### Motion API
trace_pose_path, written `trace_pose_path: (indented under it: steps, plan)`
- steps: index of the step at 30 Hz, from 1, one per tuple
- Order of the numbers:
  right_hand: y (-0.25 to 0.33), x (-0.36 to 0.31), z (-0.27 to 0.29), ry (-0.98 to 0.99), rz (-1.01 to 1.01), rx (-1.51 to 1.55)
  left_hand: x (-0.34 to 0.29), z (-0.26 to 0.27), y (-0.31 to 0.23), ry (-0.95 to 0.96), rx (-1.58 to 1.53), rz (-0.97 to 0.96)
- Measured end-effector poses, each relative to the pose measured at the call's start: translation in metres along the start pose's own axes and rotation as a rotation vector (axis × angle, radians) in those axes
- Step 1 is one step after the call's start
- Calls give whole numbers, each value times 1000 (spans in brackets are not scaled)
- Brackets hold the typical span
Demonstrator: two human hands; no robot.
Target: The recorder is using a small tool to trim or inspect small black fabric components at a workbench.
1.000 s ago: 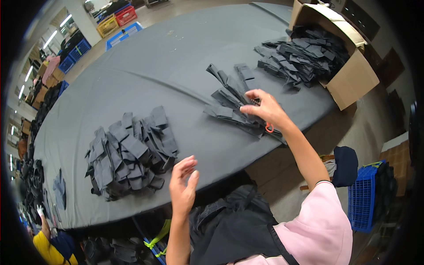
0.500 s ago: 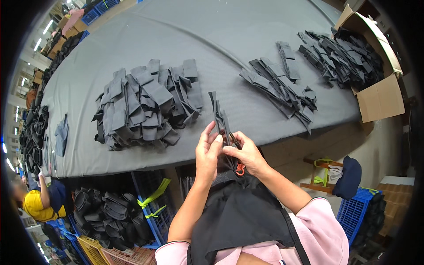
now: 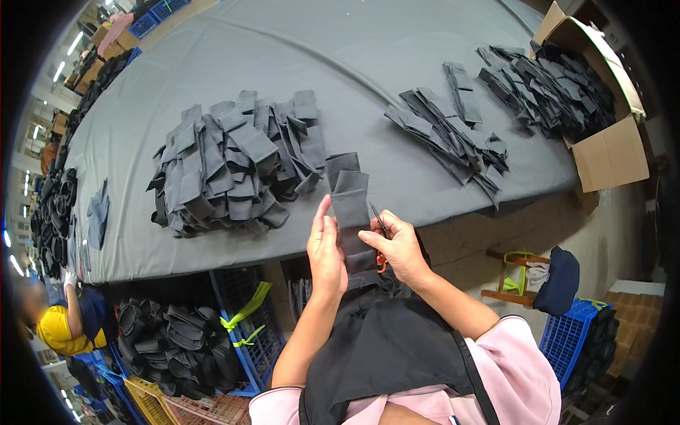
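Note:
Between my hands, a dark grey folded fabric strip (image 3: 350, 212) stands upright at the table's front edge, its flat face toward me. My left hand (image 3: 326, 256) grips the strip's left edge, with the fingers pointing up along it and part of the grip hidden. My right hand (image 3: 398, 249) is closed on a pair of small scissors (image 3: 381, 221). Their dark blades point up past the index finger and an orange-red handle hangs below the palm. The right thumb touches the strip's right edge.
On the grey-covered table (image 3: 283, 71) lie a large heap of fabric strips (image 3: 219, 163) at left and a smaller bundle (image 3: 450, 134) at right. More strips (image 3: 552, 92) spill from a cardboard box (image 3: 610, 156). A blue crate (image 3: 244, 333) stands below; a person in yellow (image 3: 60, 329) is far left.
The strip has turned from edge-on to showing its broad face. My right hand has shifted slightly right, and the scissor blades now show beside the strip.

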State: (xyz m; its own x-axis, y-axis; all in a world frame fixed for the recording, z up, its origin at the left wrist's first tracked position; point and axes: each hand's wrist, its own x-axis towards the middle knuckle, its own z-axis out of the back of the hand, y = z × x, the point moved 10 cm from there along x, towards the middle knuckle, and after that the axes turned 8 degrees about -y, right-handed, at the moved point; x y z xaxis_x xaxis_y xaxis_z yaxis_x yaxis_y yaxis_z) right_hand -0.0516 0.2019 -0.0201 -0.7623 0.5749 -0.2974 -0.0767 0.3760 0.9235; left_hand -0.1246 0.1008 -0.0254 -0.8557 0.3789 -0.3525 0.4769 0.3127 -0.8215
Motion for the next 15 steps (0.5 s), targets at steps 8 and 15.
trace_pose_path:
  steps: [8, 15]
  plan:
    - [3, -22, -24, 293, -212, 80, -31, -19, -9, 201, 142, -63]
    - [24, 3, -12, 92, 113, -233, -27, -11, 8, 137, 166, -51]
